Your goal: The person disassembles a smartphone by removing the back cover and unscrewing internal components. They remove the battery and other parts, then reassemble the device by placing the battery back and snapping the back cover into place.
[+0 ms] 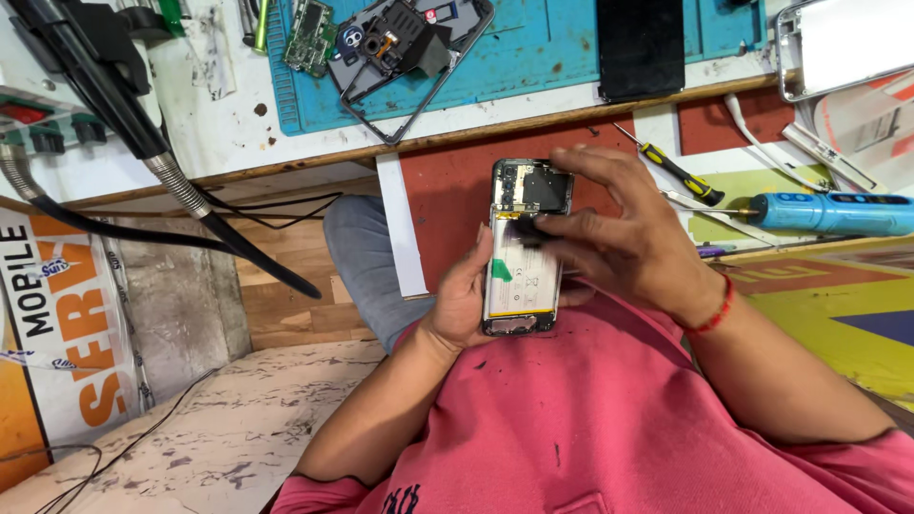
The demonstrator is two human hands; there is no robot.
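Presently left hand (462,305) cradles opened phone (522,249) by its edges; right hand (624,233) fingers pinch a black part. Light, stiff, fragile inside.

- Around the opened phone (522,257), held above the lap, the air is free.
- Ahead, the bench edge (286,171), a screwdriver (671,164) and a blue tool (828,211) block the way.

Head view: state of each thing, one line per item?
Opened phone: back cover off, battery exposed, upright in left hand.
Right hand: fingertips pinching a black part at the phone's middle.
Second phone frame: dismantled, lying on blue mat.
Blue electric screwdriver: lying idle.
Yellow-handled screwdriver: lying idle.
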